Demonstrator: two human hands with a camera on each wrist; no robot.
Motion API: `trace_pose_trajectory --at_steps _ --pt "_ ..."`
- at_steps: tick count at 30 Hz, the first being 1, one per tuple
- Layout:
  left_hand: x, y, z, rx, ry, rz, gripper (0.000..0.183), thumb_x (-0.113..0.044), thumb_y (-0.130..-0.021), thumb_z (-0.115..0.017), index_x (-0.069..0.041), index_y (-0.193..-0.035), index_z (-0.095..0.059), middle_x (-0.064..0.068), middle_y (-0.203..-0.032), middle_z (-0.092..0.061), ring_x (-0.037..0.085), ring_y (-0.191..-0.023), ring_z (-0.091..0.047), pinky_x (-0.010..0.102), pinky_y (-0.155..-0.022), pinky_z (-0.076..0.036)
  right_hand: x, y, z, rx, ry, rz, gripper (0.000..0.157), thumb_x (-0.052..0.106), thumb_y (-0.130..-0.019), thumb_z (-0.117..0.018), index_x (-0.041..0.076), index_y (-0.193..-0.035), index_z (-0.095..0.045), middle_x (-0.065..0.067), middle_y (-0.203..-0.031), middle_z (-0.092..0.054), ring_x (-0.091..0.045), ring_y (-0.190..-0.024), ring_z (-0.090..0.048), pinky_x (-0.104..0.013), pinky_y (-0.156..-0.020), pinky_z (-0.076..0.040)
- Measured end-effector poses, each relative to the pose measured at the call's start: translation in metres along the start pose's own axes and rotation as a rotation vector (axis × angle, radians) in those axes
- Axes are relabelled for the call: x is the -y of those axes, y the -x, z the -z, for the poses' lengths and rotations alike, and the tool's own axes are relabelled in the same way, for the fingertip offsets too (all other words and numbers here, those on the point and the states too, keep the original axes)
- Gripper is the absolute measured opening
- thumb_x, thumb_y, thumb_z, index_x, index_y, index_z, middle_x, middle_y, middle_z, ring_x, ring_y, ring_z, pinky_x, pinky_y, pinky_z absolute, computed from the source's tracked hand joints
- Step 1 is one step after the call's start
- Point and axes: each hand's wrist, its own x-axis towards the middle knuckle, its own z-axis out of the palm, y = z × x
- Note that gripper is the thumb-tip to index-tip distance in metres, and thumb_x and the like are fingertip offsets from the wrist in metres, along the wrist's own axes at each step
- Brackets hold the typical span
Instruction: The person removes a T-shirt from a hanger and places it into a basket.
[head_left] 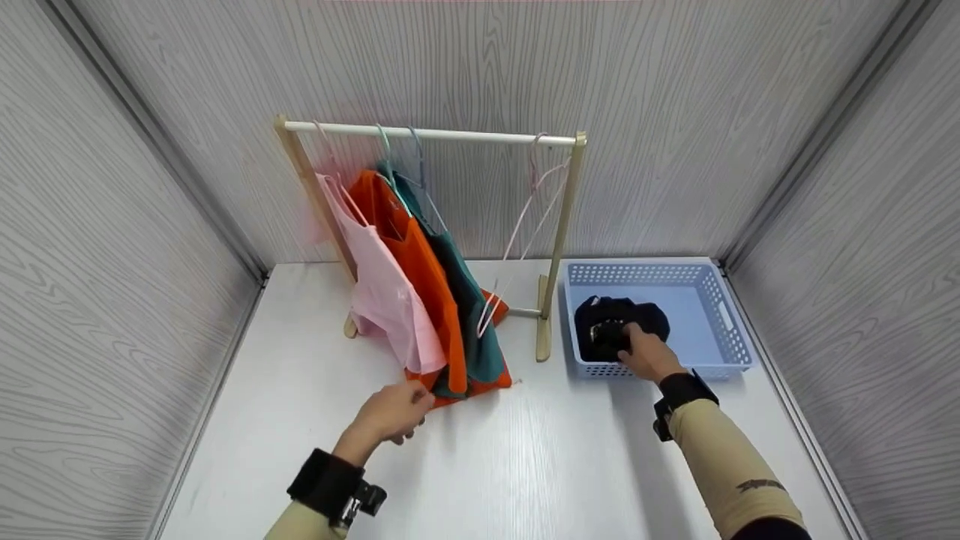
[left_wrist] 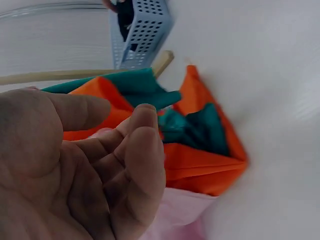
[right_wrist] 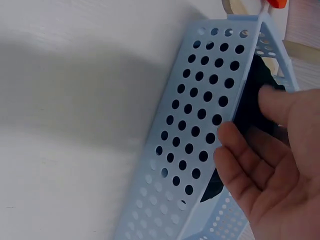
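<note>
From the head view, the right hand is reaching over the near rim of a blue perforated plastic basket, its fingertips at a bunched black garment that lies in the basket's left part, just beyond them. A small pale print shows on the black fabric, too small to read; the tan right sleeve bears a dark mark — no letters I can make out. The left hand, fingers loosely bent, is beside the low hems of a pink garment, an orange garment and a teal garment, which hang from a white rail. A bare pink hanger hangs near the rail's right end.

In the left wrist view, the thumb and fingers stand apart with nothing between them, the orange and teal cloth behind.

In the right wrist view, the thumb lies against the black garment inside the basket, the lower fingers curving along the perforated wall's rim — whether cloth is pinched, I cannot tell.
</note>
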Motion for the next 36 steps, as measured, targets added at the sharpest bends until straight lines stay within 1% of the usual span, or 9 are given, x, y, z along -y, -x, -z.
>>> trace_pose_trajectory --at_steps 3,6,10,13,17,21,29,33,36 --pt "-0.035 -0.009 0.028 -0.112 -0.064 -0.077 0.019 -0.025 -0.099 -0.051 -0.011 -0.093 -0.062 0.002 -0.069 -0.056 0.017 -0.059 -0.056 0.028 -0.056 -0.049 0.002 0.007 -0.006 -0.130 0.034 -0.047 0.022 0.008 -0.092 -0.060 -0.003 -0.107 -0.049 -0.028 -0.096 -0.060 -0.043 -0.081 -0.063 -0.054 -0.067 -0.052" --pt "-0.072 -0.020 0.047 -0.232 -0.107 -0.136 0.019 -0.025 -0.100 -0.050 -0.011 -0.099 -0.063 0.003 -0.074 -0.057 0.018 -0.066 -0.056 0.029 -0.063 -0.050 0.004 0.014 -0.011 -0.220 0.058 -0.074 0.010 0.004 -0.089 -0.059 0.000 -0.095 -0.052 -0.023 -0.092 -0.058 -0.040 -0.076 -0.062 -0.052 -0.063 -0.050" --pt "-0.110 -0.046 0.052 -0.365 -0.108 -0.198 0.021 -0.026 -0.100 -0.049 -0.010 -0.111 -0.059 0.006 -0.080 -0.059 0.022 -0.073 -0.058 0.032 -0.069 -0.053 0.006 0.024 -0.016 -0.247 0.027 -0.079 0.003 0.004 -0.087 -0.056 0.003 -0.090 -0.055 -0.017 -0.085 -0.061 -0.034 -0.070 -0.060 -0.047 -0.058 -0.048" --pt "-0.124 -0.068 0.048 -0.464 -0.101 -0.199 0.028 -0.027 -0.100 -0.050 -0.008 -0.120 -0.050 0.011 -0.083 -0.060 0.026 -0.073 -0.061 0.035 -0.069 -0.055 0.012 0.032 -0.019 -0.248 -0.001 -0.052 0.002 0.006 -0.087 -0.057 0.006 -0.087 -0.055 -0.011 -0.079 -0.060 -0.027 -0.065 -0.057 -0.041 -0.055 -0.045" --pt "-0.128 -0.091 0.038 -0.554 -0.055 -0.134 0.042 -0.027 -0.096 -0.059 -0.008 -0.127 -0.038 0.014 -0.102 -0.059 0.029 -0.080 -0.063 0.038 -0.077 -0.057 0.025 0.044 -0.024 -0.221 -0.021 0.001 0.007 0.009 -0.089 -0.061 0.008 -0.083 -0.056 -0.006 -0.071 -0.058 -0.021 -0.059 -0.052 -0.035 -0.052 -0.039" --pt "-0.126 -0.103 0.028 -0.581 -0.017 -0.065 0.053 -0.026 -0.091 -0.066 -0.009 -0.129 -0.032 0.015 -0.119 -0.048 0.031 -0.086 -0.062 0.038 -0.082 -0.057 0.032 0.055 -0.033 -0.189 -0.020 0.025 0.012 0.016 -0.090 -0.065 0.010 -0.083 -0.058 -0.004 -0.071 -0.059 -0.018 -0.060 -0.053 -0.034 -0.054 -0.040" --pt "-0.111 -0.092 0.043 -0.565 0.075 0.044 0.068 -0.016 -0.085 -0.059 -0.003 -0.142 -0.024 0.022 -0.131 -0.047 0.038 -0.100 -0.059 0.048 -0.091 -0.049 0.044 0.062 -0.044 -0.122 -0.037 0.058 0.009 0.019 -0.091 -0.064 0.011 -0.087 -0.065 -0.001 -0.072 -0.062 -0.015 -0.062 -0.054 -0.033 -0.056 -0.044" --pt "-0.103 -0.086 0.053 -0.537 0.030 0.085 0.059 -0.016 -0.085 -0.053 0.001 -0.137 -0.031 0.023 -0.132 -0.045 0.040 -0.105 -0.057 0.051 -0.094 -0.047 0.045 0.064 -0.050 -0.091 -0.046 0.059 0.009 0.019 -0.092 -0.063 0.011 -0.090 -0.067 -0.001 -0.073 -0.062 -0.013 -0.063 -0.053 -0.033 -0.057 -0.044" --pt "-0.097 -0.084 0.058 -0.539 0.015 0.120 0.047 -0.020 -0.089 -0.050 -0.001 -0.130 -0.037 0.020 -0.121 -0.052 0.038 -0.100 -0.058 0.049 -0.089 -0.049 0.045 0.065 -0.054 -0.085 -0.052 0.069 0.010 0.018 -0.093 -0.062 0.010 -0.091 -0.067 -0.002 -0.074 -0.062 -0.013 -0.063 -0.053 -0.033 -0.057 -0.044"
